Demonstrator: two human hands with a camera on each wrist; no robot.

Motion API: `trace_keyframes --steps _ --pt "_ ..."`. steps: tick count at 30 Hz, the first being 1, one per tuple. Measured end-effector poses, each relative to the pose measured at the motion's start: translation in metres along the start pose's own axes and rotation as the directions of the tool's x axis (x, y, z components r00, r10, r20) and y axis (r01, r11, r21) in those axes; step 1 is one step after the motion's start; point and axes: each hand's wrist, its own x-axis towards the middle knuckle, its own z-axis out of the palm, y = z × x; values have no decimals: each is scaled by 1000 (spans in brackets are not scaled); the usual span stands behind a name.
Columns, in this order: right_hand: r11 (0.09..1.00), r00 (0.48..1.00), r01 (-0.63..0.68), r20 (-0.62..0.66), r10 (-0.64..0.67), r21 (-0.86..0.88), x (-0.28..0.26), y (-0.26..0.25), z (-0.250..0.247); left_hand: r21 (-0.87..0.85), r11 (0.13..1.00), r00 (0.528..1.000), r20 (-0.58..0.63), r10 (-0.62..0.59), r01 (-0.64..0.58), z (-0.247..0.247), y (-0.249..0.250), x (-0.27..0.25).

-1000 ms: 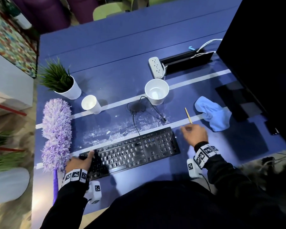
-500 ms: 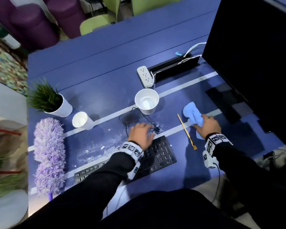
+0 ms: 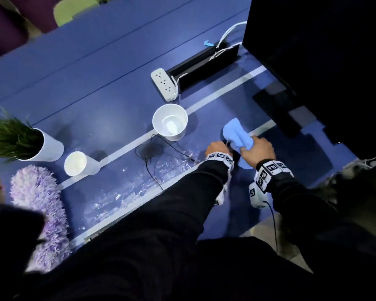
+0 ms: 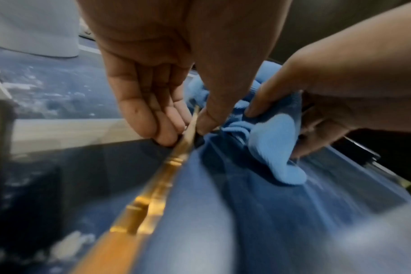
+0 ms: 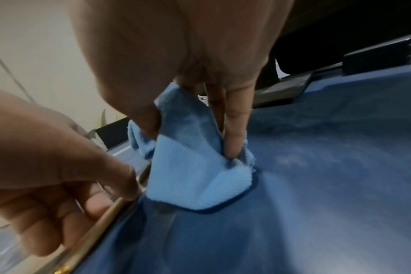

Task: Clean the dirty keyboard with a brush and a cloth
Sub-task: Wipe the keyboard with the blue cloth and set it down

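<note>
On the blue table (image 3: 117,68) my left hand (image 3: 217,148) pinches the thin wooden brush (image 4: 176,161) between thumb and fingertips (image 4: 167,137); the handle still lies along the tabletop. Just to its right, my right hand (image 3: 256,152) grips the bunched light-blue cloth (image 3: 237,133), thumb on one side and fingers on the other. In the right wrist view the cloth (image 5: 195,166) hangs from my right hand (image 5: 191,142) with its lower fold touching the table, and the brush (image 5: 99,220) runs under my left fingers. My left sleeve covers the keyboard in the head view.
White dust and crumbs (image 3: 139,181) streak the table beside a black cable (image 3: 148,153). Behind stand a white cup (image 3: 169,121), a smaller cup (image 3: 75,164), a potted plant (image 3: 41,146), a power strip (image 3: 164,84) and a dark monitor (image 3: 323,51). A purple duster (image 3: 39,205) lies left.
My left hand left the keyboard and crossed right to the brush, which it now pinches. My right hand closed round the cloth and bunched it up.
</note>
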Motion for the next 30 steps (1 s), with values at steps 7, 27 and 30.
trace_keyframes --steps 7,27,30 --pt "998 998 -47 48 49 -33 8 -10 3 -94 995 999 11 34 -32 -65 -45 -10" --pt "710 970 241 -196 -146 662 7 -212 -20 -20 972 889 -407 208 -236 -199 -133 10" --pt "902 910 406 -148 -386 146 7 -218 8 -21 984 897 -413 155 -179 -192 -150 15"
